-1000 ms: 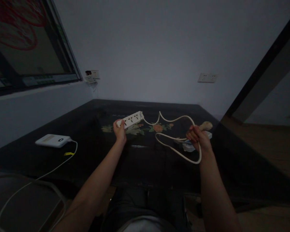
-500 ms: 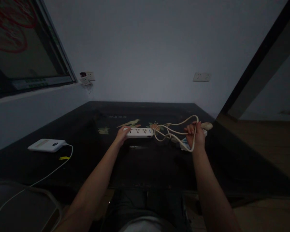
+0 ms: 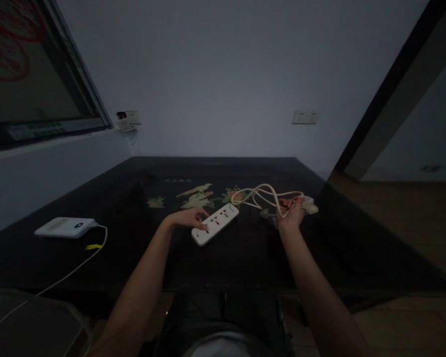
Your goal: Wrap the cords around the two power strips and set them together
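A white power strip (image 3: 217, 223) lies slanted on the dark table, its sockets facing up. My left hand (image 3: 191, 218) is at its near left end, fingers bent over the top and edge. From the far end a cream-coloured cord (image 3: 262, 188) runs in loose loops to the right. My right hand (image 3: 292, 214) is closed around part of these loops. Just beyond that hand sits a pale lump (image 3: 310, 207), too dim to tell if it is the plug. Something whitish lies partly hidden behind the right wrist.
A white power bank (image 3: 65, 227) with a thin white cable (image 3: 76, 270) and a yellow tag (image 3: 94, 246) lies on the table's left. Wall sockets (image 3: 305, 117) are at the back right, more (image 3: 128, 119) at the back left. A painted bird-and-flower pattern (image 3: 198, 196) decorates the tabletop (image 3: 223, 270).
The power strip has turned from lying crosswise to slanted, its left end now nearer me. My left hand has shifted onto its top. My right hand has moved slightly left, and the cord loops have changed shape.
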Action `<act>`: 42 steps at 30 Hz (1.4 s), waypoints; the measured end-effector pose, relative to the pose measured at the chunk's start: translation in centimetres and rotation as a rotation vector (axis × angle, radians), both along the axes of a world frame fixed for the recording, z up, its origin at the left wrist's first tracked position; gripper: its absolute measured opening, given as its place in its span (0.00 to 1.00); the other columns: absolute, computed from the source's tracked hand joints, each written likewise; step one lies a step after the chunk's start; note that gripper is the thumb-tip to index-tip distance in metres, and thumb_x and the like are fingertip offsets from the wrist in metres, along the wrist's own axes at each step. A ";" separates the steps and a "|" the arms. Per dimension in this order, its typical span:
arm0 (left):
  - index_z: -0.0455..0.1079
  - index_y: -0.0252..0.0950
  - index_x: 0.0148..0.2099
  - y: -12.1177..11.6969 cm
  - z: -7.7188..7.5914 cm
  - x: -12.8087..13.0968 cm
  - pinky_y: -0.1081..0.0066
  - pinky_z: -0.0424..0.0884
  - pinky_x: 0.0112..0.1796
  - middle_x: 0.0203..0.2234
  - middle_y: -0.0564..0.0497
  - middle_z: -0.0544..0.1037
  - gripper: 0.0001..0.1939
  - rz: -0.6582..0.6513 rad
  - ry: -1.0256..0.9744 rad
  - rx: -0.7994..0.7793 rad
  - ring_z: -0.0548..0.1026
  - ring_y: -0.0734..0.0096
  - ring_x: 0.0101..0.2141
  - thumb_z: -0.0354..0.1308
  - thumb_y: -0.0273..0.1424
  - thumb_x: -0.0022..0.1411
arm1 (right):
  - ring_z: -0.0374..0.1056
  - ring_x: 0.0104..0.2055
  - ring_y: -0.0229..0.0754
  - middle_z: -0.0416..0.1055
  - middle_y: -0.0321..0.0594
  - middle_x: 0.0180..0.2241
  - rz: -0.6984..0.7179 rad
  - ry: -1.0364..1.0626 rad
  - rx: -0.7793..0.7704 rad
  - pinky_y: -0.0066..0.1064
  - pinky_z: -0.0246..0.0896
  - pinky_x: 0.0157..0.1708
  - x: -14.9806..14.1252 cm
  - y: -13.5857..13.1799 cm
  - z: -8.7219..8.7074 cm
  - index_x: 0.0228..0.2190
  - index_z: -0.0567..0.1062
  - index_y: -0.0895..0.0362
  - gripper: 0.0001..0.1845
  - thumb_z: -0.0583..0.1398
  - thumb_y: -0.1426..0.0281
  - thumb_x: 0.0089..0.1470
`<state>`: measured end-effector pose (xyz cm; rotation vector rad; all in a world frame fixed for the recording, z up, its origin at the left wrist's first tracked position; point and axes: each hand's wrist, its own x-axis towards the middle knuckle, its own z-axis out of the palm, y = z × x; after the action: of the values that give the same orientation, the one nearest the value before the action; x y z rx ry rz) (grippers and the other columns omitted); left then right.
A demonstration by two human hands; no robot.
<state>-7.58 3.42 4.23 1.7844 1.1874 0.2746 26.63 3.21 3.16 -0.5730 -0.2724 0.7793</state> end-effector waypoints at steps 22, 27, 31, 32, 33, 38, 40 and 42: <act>0.73 0.34 0.37 -3.7 0.8 7.4 0.71 0.66 0.35 0.33 0.46 0.77 0.14 0.069 -0.040 0.498 0.73 0.64 0.35 0.58 0.40 0.56 | 0.52 0.16 0.31 0.52 0.22 0.11 0.253 -0.046 0.107 0.26 0.59 0.25 -5.2 -0.7 0.7 0.26 0.66 0.54 0.16 0.56 0.56 0.59; 0.73 0.33 0.40 -1.0 -1.6 12.9 0.72 0.67 0.34 0.31 0.49 0.77 0.13 0.071 -0.247 0.363 0.73 0.68 0.32 0.60 0.35 0.55 | 0.56 0.18 0.33 0.54 0.23 0.13 0.254 -0.175 0.096 0.28 0.60 0.28 -5.1 -0.8 0.5 0.28 0.67 0.54 0.17 0.58 0.53 0.55; 0.72 0.31 0.40 -0.8 -2.0 12.3 0.75 0.60 0.24 0.19 0.56 0.67 0.17 0.028 -0.305 0.243 0.63 0.77 0.20 0.59 0.39 0.54 | 0.60 0.21 0.34 0.61 0.26 0.16 0.164 -0.486 0.001 0.27 0.58 0.28 -4.9 -1.0 0.2 0.30 0.70 0.55 0.17 0.59 0.53 0.52; 0.72 0.31 0.41 -0.8 -1.9 11.7 0.76 0.59 0.23 0.18 0.59 0.64 0.19 0.002 -0.327 0.200 0.61 0.79 0.18 0.62 0.40 0.51 | 0.61 0.22 0.34 0.63 0.27 0.17 0.111 -0.545 -0.027 0.27 0.57 0.28 -4.8 -1.1 0.1 0.30 0.71 0.55 0.17 0.59 0.53 0.53; 0.71 0.32 0.43 -0.9 -1.7 11.1 0.76 0.58 0.23 0.18 0.60 0.62 0.22 -0.028 -0.362 0.147 0.59 0.80 0.18 0.65 0.39 0.48 | 0.61 0.23 0.34 0.63 0.27 0.18 0.048 -0.587 -0.051 0.26 0.57 0.28 -4.8 -1.1 0.1 0.30 0.71 0.55 0.17 0.58 0.53 0.53; 0.72 0.32 0.43 -0.9 -1.3 9.7 0.76 0.59 0.26 0.24 0.56 0.66 0.25 0.000 -0.582 -0.001 0.63 0.78 0.24 0.65 0.46 0.48 | 0.62 0.27 0.37 0.64 0.28 0.20 -0.129 -0.748 -0.083 0.29 0.57 0.38 -6.0 -1.8 -0.1 0.30 0.72 0.53 0.16 0.55 0.54 0.56; 0.73 0.32 0.38 -0.8 -1.6 10.1 0.76 0.58 0.26 0.23 0.55 0.66 0.23 0.115 -0.601 0.054 0.63 0.77 0.25 0.61 0.48 0.52 | 0.62 0.28 0.37 0.65 0.29 0.21 -0.076 -0.841 -0.049 0.29 0.57 0.39 -6.7 -2.1 0.0 0.31 0.73 0.53 0.15 0.56 0.55 0.56; 0.72 0.32 0.34 -0.6 -2.0 10.4 0.76 0.57 0.25 0.20 0.56 0.64 0.22 0.204 -0.613 0.090 0.62 0.77 0.24 0.59 0.49 0.54 | 0.63 0.29 0.37 0.66 0.29 0.22 -0.008 -0.921 -0.022 0.30 0.57 0.40 -7.0 -2.1 0.2 0.30 0.74 0.53 0.14 0.56 0.56 0.56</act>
<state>2.83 2.84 2.23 1.4888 0.9125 0.9334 19.67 1.09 3.33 -0.9303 -1.1058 0.4640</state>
